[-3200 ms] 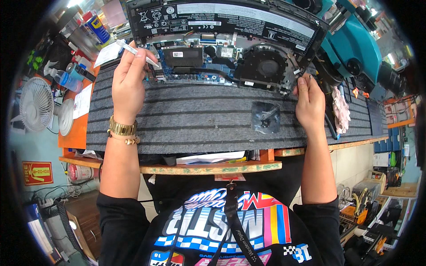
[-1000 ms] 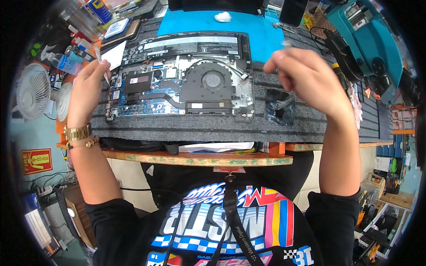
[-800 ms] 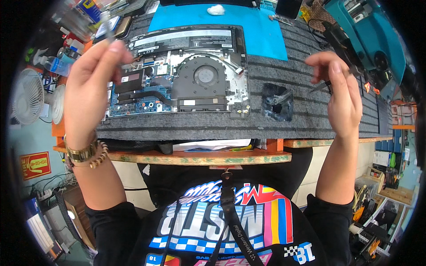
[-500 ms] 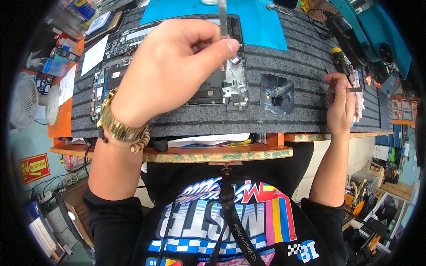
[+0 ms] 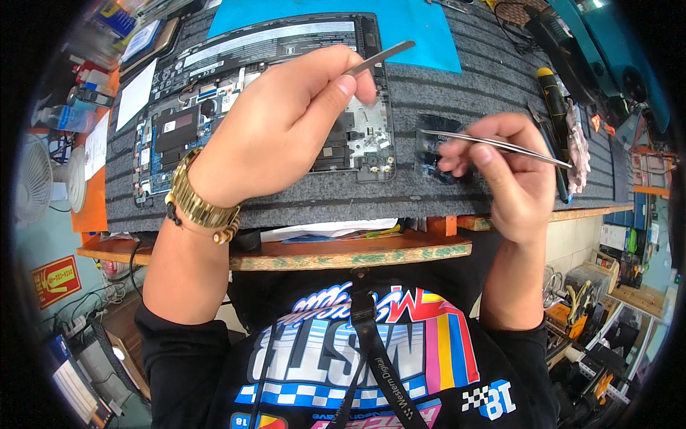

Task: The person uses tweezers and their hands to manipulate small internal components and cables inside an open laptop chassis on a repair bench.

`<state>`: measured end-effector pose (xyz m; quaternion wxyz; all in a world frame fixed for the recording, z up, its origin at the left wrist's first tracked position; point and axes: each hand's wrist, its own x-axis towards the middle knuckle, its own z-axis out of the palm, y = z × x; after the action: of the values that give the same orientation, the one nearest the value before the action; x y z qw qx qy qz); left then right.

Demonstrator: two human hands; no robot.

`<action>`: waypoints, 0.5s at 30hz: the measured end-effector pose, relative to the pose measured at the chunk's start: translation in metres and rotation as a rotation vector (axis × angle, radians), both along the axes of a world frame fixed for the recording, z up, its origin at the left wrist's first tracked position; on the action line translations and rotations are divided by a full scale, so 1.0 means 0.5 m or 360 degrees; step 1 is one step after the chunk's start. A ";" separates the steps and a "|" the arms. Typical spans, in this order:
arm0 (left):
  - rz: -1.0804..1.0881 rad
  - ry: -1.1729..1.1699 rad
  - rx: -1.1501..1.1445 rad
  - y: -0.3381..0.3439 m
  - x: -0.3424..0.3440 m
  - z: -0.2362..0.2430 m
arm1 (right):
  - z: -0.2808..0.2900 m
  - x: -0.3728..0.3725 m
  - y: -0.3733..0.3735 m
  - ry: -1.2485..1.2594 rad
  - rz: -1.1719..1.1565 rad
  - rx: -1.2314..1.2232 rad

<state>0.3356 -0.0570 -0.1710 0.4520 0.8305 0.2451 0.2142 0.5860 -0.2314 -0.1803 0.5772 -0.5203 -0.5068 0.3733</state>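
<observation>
My left hand (image 5: 275, 121) is closed on a flat grey metal tool (image 5: 389, 51), over the right half of an opened laptop (image 5: 171, 132). The laptop's dark battery (image 5: 254, 44) and part of its board show; much of the middle is hidden by this hand. My right hand (image 5: 507, 171) grips silver tweezers (image 5: 537, 154), their tips pointing left toward the laptop, with the fingers over a small dark square pouch (image 5: 440, 120). A yellow-and-black tool (image 5: 549, 87) and a crumpled pink cloth (image 5: 577, 146) lie to the right of that hand.
The laptop rests on a striped grey mat (image 5: 471, 93), a blue mat (image 5: 429, 36) behind it. A teal machine (image 5: 607, 43) stands back right. At left are a white fan (image 5: 34, 168), bottles (image 5: 71, 118) and papers (image 5: 139, 96). The wooden desk edge (image 5: 357, 257) runs along the front.
My left hand has swung rightward across the laptop with the flat tool, which is now angled. My right hand has picked up tweezers and moved left toward the pouch. The laptop was set down.
</observation>
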 end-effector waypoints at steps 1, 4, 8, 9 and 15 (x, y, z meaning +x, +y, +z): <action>-0.0004 -0.0001 -0.0005 -0.001 0.006 -0.012 | -0.008 -0.001 -0.001 -0.0001 -0.0004 -0.0005; -0.0005 -0.0289 0.0096 -0.015 0.015 -0.039 | -0.034 0.000 -0.007 0.0052 0.0085 -0.0037; -0.0087 0.0068 0.0255 -0.008 0.012 -0.025 | -0.037 -0.011 -0.005 0.0103 0.0092 -0.0014; -0.0128 -0.0008 0.0379 -0.001 0.012 -0.029 | -0.032 -0.016 -0.001 0.0104 0.0083 -0.0022; -0.0092 -0.0004 0.0492 -0.003 0.014 -0.036 | -0.029 -0.019 0.004 -0.0054 0.0118 -0.0009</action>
<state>0.3425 -0.0585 -0.1891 0.3250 0.8966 0.1847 0.2375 0.5766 -0.2294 -0.1946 0.5527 -0.5090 -0.5344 0.3870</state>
